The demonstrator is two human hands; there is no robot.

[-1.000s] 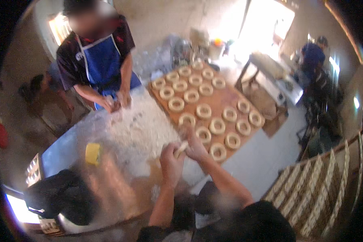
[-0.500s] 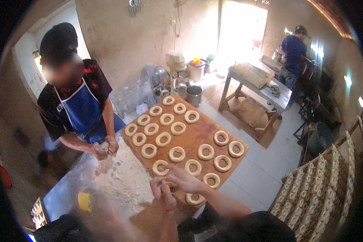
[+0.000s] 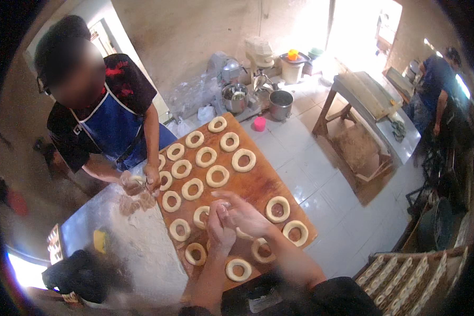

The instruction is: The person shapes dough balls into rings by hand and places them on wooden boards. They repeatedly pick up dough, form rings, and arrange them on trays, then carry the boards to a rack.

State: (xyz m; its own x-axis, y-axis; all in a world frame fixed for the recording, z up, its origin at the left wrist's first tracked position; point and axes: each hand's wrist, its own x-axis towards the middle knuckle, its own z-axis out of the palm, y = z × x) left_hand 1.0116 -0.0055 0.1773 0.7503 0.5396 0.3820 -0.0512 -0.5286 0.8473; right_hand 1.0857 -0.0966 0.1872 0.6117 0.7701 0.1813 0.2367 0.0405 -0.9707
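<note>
Since the earlier frame, both hands were moved over the wooden board (image 3: pixel 258 184) — left hand (image 3: pixel 219 227) and right hand (image 3: pixel 246 216) closed around a dough piece, barely visible; ring shaping underway, placement in a free spot among the dough rings (image 3: pixel 243 159) judged next.

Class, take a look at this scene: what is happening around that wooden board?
The person's left hand and right hand meet over a long brown wooden board, working a pale dough ring between them. Rows of shaped pale dough rings cover the board. Across the floury metal table, a co-worker in a blue apron kneads dough with both hands.
</note>
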